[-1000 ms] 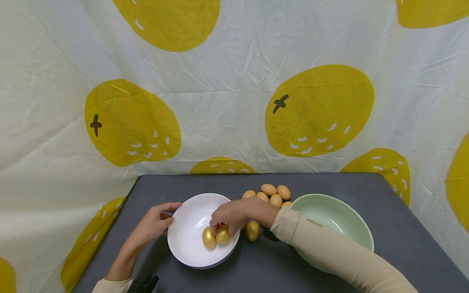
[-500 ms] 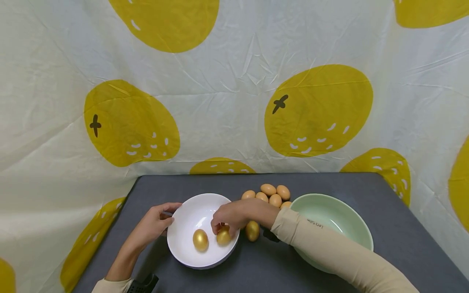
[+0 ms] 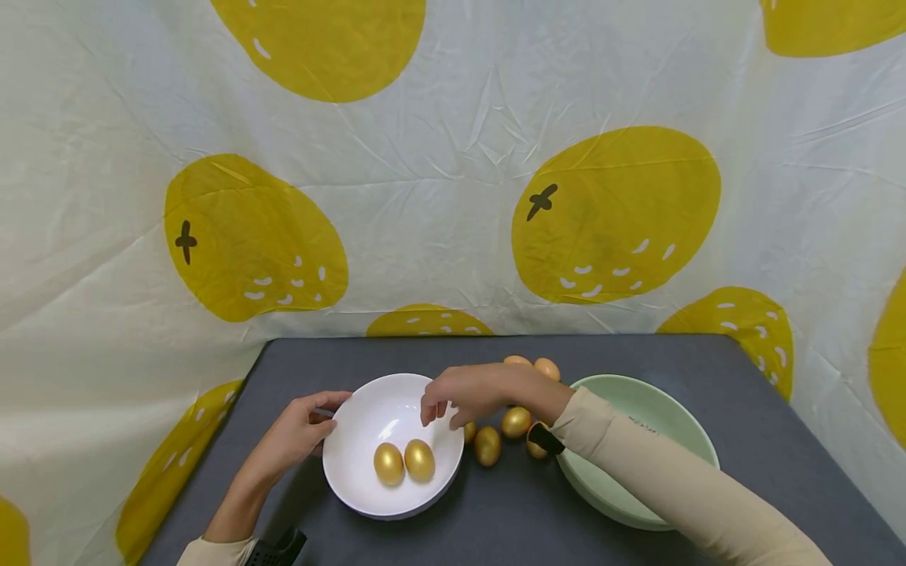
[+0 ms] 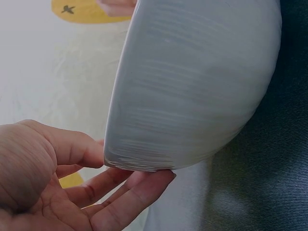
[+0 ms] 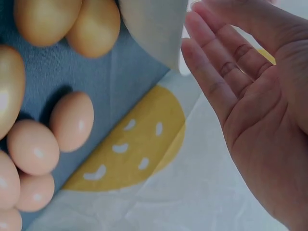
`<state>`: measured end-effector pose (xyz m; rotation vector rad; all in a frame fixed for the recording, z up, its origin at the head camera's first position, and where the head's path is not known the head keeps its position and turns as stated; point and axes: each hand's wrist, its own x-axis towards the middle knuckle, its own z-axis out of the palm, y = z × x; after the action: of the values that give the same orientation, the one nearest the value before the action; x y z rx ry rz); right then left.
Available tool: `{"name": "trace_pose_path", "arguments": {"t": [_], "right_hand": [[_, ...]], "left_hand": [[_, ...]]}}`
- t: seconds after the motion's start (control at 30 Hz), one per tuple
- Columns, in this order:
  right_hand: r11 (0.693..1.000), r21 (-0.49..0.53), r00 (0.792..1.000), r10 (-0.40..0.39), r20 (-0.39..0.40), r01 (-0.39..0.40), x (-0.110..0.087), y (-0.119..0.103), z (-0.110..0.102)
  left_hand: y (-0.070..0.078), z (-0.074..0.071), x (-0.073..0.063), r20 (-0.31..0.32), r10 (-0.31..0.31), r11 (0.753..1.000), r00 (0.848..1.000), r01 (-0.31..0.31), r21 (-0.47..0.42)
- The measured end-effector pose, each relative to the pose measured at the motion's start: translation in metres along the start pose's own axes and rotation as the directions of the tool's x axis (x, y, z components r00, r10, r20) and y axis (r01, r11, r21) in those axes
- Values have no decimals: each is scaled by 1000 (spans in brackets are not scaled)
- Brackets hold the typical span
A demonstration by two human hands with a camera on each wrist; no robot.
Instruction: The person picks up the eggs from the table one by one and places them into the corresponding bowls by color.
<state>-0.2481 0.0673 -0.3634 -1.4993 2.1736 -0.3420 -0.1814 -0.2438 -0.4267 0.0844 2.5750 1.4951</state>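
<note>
My left hand point(image 3: 293, 428) holds the white bowl point(image 3: 354, 487) at its left rim; in the left wrist view its fingertips point(image 4: 154, 187) lie against the outer wall and the thumb is at the rim. Inside the bowl, two golden eggs sit side by side, the left one point(image 3: 388, 464) and the right one point(image 3: 420, 461). My right hand point(image 3: 474, 393) hovers over the bowl's right rim with nothing in it, fingers loosely bent in the head view. From the right wrist view its palm point(image 5: 264, 115) and apart fingers show.
Several golden eggs point(image 3: 487, 446) lie on the dark table point(image 3: 510, 519) right of the white bowl. Brown eggs point(image 5: 72, 120) cluster behind them, partly hidden by my right arm in the head view. A green bowl point(image 3: 602, 495) stands at the right under my sleeve.
One golden egg has rolled left in the white bowl. My right hand has let go of the other golden egg, then risen back and right to the rim. The left hand stays put.
</note>
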Motion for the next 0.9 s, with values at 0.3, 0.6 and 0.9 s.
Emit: {"name": "trace_pose_path", "arguments": {"t": [0.3, 0.6, 0.9], "right_hand": [[998, 27, 997, -46, -62, 48, -22, 5, -10], [999, 43, 997, -24, -69, 27, -38, 12, -11], [999, 53, 998, 4, -55, -1, -50, 20, -9]], "left_hand": [[-1, 1, 0, -1, 10, 1000, 1000, -10, 7], [0, 2, -2, -5, 3, 1000, 1000, -3, 19], [0, 1, -2, 16, 24, 1000, 1000, -24, -7]]}}
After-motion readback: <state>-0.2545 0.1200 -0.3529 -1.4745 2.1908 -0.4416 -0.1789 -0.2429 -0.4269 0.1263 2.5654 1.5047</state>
